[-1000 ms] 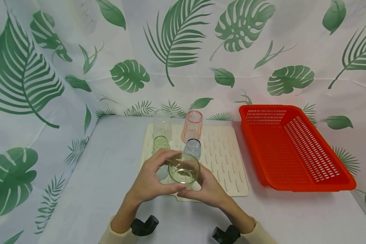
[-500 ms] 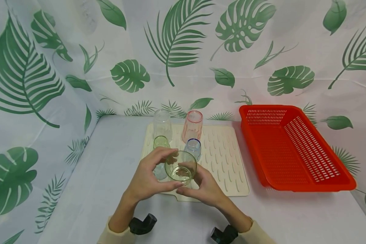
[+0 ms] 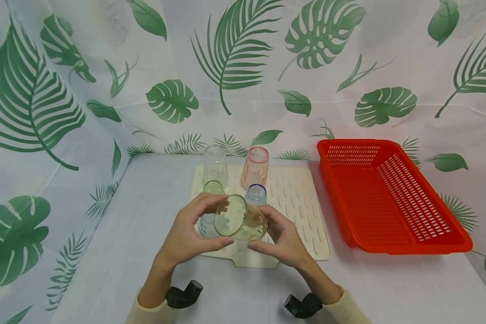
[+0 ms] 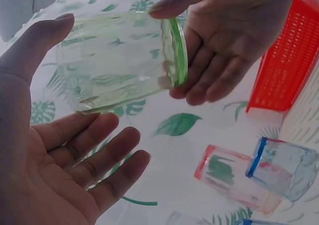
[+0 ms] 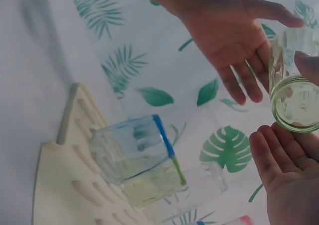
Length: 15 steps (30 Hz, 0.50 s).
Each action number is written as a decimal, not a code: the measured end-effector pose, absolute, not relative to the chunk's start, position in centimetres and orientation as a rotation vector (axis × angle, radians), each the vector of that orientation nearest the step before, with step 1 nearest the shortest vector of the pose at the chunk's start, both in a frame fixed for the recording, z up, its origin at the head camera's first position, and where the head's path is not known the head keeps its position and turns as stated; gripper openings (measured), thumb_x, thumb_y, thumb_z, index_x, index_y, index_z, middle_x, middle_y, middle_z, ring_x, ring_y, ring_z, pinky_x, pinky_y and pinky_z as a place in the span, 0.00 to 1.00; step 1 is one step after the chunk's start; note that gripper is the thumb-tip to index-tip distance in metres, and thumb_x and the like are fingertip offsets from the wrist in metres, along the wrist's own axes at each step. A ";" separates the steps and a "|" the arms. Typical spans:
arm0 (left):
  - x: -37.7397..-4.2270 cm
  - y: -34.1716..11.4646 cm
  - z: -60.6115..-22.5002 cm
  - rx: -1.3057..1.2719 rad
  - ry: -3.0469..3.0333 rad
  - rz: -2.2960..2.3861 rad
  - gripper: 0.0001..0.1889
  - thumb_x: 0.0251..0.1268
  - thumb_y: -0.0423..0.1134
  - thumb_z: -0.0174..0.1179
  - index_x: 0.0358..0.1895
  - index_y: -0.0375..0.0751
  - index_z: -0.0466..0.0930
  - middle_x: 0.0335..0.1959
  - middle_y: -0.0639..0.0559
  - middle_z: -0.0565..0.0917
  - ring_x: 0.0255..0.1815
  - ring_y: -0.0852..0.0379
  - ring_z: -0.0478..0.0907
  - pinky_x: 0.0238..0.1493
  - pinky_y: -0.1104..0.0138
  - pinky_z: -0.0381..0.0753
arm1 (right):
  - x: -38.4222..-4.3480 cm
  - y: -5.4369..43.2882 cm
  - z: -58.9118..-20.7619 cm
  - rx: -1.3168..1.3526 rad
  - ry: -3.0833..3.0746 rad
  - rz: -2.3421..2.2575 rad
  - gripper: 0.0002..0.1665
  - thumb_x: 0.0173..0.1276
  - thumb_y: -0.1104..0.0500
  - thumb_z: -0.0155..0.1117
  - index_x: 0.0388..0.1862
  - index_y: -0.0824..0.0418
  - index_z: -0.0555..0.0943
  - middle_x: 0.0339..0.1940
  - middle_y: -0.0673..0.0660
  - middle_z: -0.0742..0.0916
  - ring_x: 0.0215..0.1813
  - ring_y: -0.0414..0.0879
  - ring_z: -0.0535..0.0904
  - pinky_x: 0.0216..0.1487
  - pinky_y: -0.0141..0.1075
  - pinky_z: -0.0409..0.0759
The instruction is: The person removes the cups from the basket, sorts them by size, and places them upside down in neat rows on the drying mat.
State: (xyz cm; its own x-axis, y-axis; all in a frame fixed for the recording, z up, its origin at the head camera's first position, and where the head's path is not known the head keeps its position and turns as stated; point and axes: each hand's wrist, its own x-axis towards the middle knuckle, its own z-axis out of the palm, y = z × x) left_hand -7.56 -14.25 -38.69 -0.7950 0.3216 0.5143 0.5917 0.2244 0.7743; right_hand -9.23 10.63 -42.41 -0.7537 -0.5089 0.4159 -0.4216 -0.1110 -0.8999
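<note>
A pale green drinking glass is held above the mat, tilted so its mouth faces left. My left hand grips the rim end between thumb and fingers; in the left wrist view the left fingers spread below the glass. At the base end, my right hand holds the glass with thumb and fingers. Behind it on the cream mat stand a clear tall glass, a pink-rimmed glass, a small green-rimmed glass and a blue-rimmed glass. A bluish glass is partly hidden by my left hand.
A red plastic basket with perforated sides stands right of the mat. Leaf-printed cloth forms the back and side walls. A white cover lies over the table.
The pale green glass has tipped from nearly upright until its mouth faces left. My left hand has shifted a little left, and the two thumbs are farther apart.
</note>
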 end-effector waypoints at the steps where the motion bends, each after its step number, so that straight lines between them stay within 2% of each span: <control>1: -7.6 -14.3 -38.7 -0.865 -2.258 -1.597 0.39 0.44 0.34 0.79 0.66 0.44 0.75 0.55 0.47 0.82 0.55 0.53 0.82 0.57 0.64 0.83 | -9.2 10.8 -42.3 -1.077 2.047 -2.041 0.40 0.54 0.78 0.71 0.66 0.74 0.68 0.61 0.47 0.80 0.60 0.39 0.77 0.63 0.30 0.80; 10: -7.5 -14.3 -38.6 -0.856 -2.316 -1.607 0.39 0.46 0.37 0.79 0.67 0.48 0.74 0.57 0.47 0.81 0.57 0.55 0.80 0.60 0.62 0.83 | -9.5 11.5 -41.8 -1.098 2.031 -2.155 0.39 0.51 0.79 0.70 0.64 0.78 0.68 0.61 0.49 0.81 0.61 0.42 0.76 0.64 0.31 0.80; 15: -7.4 -14.2 -38.7 -0.875 -2.296 -1.611 0.42 0.46 0.35 0.79 0.69 0.44 0.72 0.58 0.47 0.81 0.56 0.53 0.81 0.60 0.60 0.83 | -9.8 11.8 -41.8 -1.189 1.985 -2.211 0.38 0.52 0.77 0.70 0.63 0.80 0.67 0.61 0.51 0.80 0.61 0.43 0.76 0.65 0.32 0.79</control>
State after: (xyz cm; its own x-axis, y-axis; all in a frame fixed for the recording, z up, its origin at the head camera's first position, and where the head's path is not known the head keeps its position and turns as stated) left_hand -7.45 -14.18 -38.65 -0.8037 0.3500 0.4812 0.5716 0.2296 0.7877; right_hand -9.84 11.78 -41.84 -0.7223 -0.4200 0.5494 -0.5011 -0.2296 -0.8344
